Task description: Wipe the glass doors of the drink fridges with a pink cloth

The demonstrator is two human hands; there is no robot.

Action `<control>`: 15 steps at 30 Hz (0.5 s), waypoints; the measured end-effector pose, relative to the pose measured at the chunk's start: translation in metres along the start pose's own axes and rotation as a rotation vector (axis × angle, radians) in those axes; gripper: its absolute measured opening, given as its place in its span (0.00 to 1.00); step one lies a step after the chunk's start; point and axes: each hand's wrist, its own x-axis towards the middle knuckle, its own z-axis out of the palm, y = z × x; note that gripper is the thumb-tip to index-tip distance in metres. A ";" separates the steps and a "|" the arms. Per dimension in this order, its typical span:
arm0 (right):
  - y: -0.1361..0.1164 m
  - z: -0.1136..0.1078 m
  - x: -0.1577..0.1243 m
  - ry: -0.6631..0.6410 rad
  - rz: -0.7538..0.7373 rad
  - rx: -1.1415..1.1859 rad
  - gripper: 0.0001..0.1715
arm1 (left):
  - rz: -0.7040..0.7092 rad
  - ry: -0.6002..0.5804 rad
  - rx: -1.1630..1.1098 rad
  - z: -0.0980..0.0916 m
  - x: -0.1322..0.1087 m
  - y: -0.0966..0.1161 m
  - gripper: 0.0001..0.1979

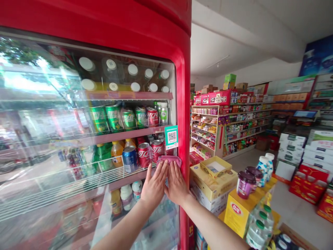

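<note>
A crumpled pink cloth (170, 159) lies against the glass door (145, 222) of a red drinks fridge, close to the right side of its frame (184, 139). My left hand (156, 184) presses it with outstretched fingers, thumb spread to the left. Right beside it, my right hand (177, 182) also lies flat on the cloth, fingers extended. Both palms face the glass, and the hands touch or nearly touch. Just above the cloth is a green and white QR code sticker (171, 136). Behind the glass, red cola cans (144, 154) and a blue can (130, 158) stand on a shelf.
Green cans (113, 118) and white-capped bottles (132, 69) fill higher fridge shelves. To the right stand stacked cartons (213, 180) and a yellow box (235, 215) bearing purple cups (245, 185) and white bottles. Green-capped water bottles (257, 231) sit lower. Stocked store shelves (244, 121) stand behind.
</note>
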 end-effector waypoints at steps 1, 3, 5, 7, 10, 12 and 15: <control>-0.003 0.003 -0.002 0.003 0.013 0.004 0.65 | 0.006 0.010 0.000 0.001 -0.002 0.000 0.34; -0.006 0.006 0.000 0.011 0.036 0.007 0.65 | 0.020 0.029 -0.002 0.003 -0.001 -0.004 0.35; -0.008 0.006 0.009 0.026 0.053 0.007 0.65 | 0.027 0.046 -0.006 0.002 0.005 -0.010 0.36; -0.006 0.000 0.024 0.049 0.054 0.010 0.66 | 0.014 0.059 -0.008 -0.001 0.016 -0.018 0.35; 0.001 -0.015 0.054 0.083 0.038 0.020 0.65 | -0.017 0.081 -0.011 -0.012 0.040 -0.031 0.33; 0.005 -0.028 0.076 0.109 0.025 0.028 0.63 | -0.023 0.096 -0.032 -0.022 0.059 -0.043 0.32; 0.011 -0.046 0.109 0.162 0.005 0.038 0.64 | -0.011 0.124 -0.075 -0.039 0.087 -0.062 0.32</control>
